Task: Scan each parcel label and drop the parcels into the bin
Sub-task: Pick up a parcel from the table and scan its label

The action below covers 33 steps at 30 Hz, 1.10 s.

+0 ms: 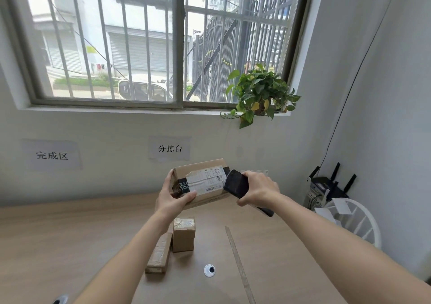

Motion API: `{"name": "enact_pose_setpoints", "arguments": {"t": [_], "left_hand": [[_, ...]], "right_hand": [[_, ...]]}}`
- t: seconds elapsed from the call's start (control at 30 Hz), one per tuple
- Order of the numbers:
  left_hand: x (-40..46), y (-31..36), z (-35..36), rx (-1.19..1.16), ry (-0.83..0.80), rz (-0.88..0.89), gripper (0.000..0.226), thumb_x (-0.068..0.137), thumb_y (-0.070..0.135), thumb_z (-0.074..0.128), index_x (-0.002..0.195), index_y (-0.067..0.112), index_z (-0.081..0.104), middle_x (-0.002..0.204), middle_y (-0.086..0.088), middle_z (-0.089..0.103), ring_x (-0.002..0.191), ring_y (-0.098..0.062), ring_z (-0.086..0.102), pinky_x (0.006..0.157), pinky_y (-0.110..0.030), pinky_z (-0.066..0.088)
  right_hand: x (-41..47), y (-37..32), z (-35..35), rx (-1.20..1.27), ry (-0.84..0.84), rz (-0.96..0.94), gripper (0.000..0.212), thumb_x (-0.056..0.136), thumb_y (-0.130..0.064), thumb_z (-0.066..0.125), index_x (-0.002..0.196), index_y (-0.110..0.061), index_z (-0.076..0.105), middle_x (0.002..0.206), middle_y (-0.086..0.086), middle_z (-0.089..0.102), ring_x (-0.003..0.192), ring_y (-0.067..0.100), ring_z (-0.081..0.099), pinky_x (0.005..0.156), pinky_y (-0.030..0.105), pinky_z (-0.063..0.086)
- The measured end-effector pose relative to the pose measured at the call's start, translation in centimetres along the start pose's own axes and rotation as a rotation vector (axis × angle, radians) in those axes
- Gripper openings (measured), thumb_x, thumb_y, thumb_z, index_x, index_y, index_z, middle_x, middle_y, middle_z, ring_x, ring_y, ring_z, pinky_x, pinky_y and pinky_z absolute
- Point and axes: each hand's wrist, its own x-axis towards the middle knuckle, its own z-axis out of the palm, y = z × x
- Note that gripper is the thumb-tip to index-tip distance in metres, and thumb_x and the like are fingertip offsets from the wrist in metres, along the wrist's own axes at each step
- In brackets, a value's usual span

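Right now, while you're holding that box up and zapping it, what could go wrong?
The left hand grips the parcel by one end only, so it might tip or slip. The scanner in the right hand covers part of the label, so the scan may miss. A dropped box could hit the two small parcels below.

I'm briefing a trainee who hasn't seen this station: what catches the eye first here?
Centre, above the wooden table: the left hand holds up a brown cardboard parcel while the right hand points a black handheld scanner at its white label. Behind, a barred window.
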Motion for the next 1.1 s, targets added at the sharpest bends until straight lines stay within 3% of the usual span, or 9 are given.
{"name": "enact_pose_setpoints", "arguments": {"t": [0.13,0.4,0.63,0.83,1.0,1.1], "left_hand": [[0.1,-0.5,-1.6,0.04,0.061,0.0,0.105,0.05,0.06,0.087,0.129,0.079,0.022,0.12,0.005,0.066,0.112,-0.024,0.063,0.098,-0.053,0.052],[-1.6,0.2,-3.5,0.058,0.097,0.012,0.109,0.048,0.061,0.086,0.134,0.075,0.021,0.123,0.005,0.065,0.115,-0.025,0.061,0.097,-0.054,0.052],[-5.1,2.0,-3.3,0.055,0.151,0.032,0.11,0.047,0.06,0.086,0.135,0.072,0.021,0.127,0.01,0.063,0.117,-0.022,0.06,0.099,-0.051,0.052],[-9.4,3.6,-2.7,0.048,0.185,0.027,0.107,0.058,0.05,0.089,0.14,0.066,0.023,0.124,0.01,0.065,0.114,-0.023,0.062,0.098,-0.05,0.053],[-14.2,4.2,-2.2,-0.034,0.202,0.005,0.101,0.063,0.04,0.091,0.142,0.062,0.03,0.121,0.006,0.068,0.109,-0.021,0.066,0.076,-0.038,0.06],[-17.8,4.3,-2.3,-0.07,0.237,0.002,0.093,0.075,0.026,0.087,0.145,0.054,0.033,0.118,0.005,0.068,0.106,-0.021,0.067,0.081,-0.046,0.058]], "right_hand": [[-0.7,0.0,-0.9,-0.077,0.018,-0.024,0.068,0.062,-0.035,0.085,0.124,-0.033,0.058,0.107,-0.005,0.069,0.102,0.022,0.065,0.077,0.029,0.045],[-2.5,0.0,-2.4,-0.078,-0.001,-0.066,0.06,0.064,-0.033,0.081,0.12,-0.034,0.059,0.102,-0.01,0.068,0.09,0.018,0.067,0.072,0.028,0.043],[-4.5,0.4,-3.8,-0.079,-0.012,-0.152,0.066,0.066,-0.029,0.082,0.127,-0.031,0.057,0.108,-0.006,0.067,0.1,0.021,0.065,0.074,0.029,0.044],[-6.9,1.8,-4.8,-0.025,-0.017,-0.207,0.063,0.066,-0.032,0.084,0.123,-0.029,0.057,0.107,-0.005,0.065,0.099,0.021,0.063,0.078,0.031,0.047],[-9.4,2.0,-4.1,0.08,-0.045,-0.261,0.064,0.064,-0.034,0.083,0.123,-0.032,0.057,0.106,-0.006,0.066,0.096,0.02,0.062,0.071,0.028,0.042],[-11.0,0.9,-3.0,0.145,-0.089,-0.302,0.063,0.059,-0.038,0.084,0.117,-0.033,0.059,0.104,-0.008,0.066,0.096,0.019,0.063,0.075,0.032,0.052]]}}
